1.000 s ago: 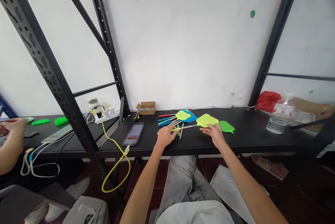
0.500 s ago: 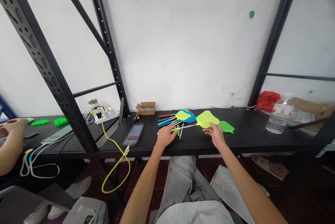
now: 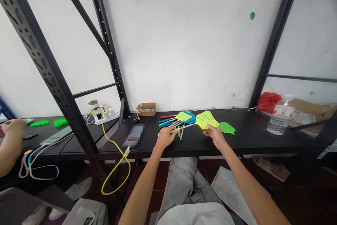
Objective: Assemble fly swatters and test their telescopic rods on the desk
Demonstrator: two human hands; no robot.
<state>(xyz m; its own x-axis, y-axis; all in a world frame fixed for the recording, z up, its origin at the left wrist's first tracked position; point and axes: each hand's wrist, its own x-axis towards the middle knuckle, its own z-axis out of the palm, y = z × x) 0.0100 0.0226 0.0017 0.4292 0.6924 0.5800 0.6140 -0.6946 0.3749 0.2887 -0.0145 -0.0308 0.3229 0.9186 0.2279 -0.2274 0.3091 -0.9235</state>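
Observation:
A yellow-green fly swatter [image 3: 206, 119] with a thin metal shaft lies across the front of me, just above the black table. My left hand [image 3: 166, 137] is closed round its handle at the left end. At the lower edge of the perforated head, my right hand [image 3: 214, 135] pinches the rim with its fingertips. Partly covered by that head, a loose green swatter head [image 3: 226, 127] rests to the right. Behind my left hand lies a pile of fly swatters [image 3: 183, 116] with blue, yellow and red parts. A separate metal shaft with a green handle [image 3: 179, 132] lies close by.
A blurred phone [image 3: 134, 135] on a yellow cable, a small cardboard box [image 3: 147, 108] and a box cutter [image 3: 137, 117] are at the left. A water bottle [image 3: 279, 116] and a red bag [image 3: 269, 101] stand right. Another person's hand [image 3: 13, 128] works far left.
The yellow-green swatter's head has shifted slightly left and its shaft tilts a little more. Both my hands keep nearly the same places. The other person's hand has moved slightly left.

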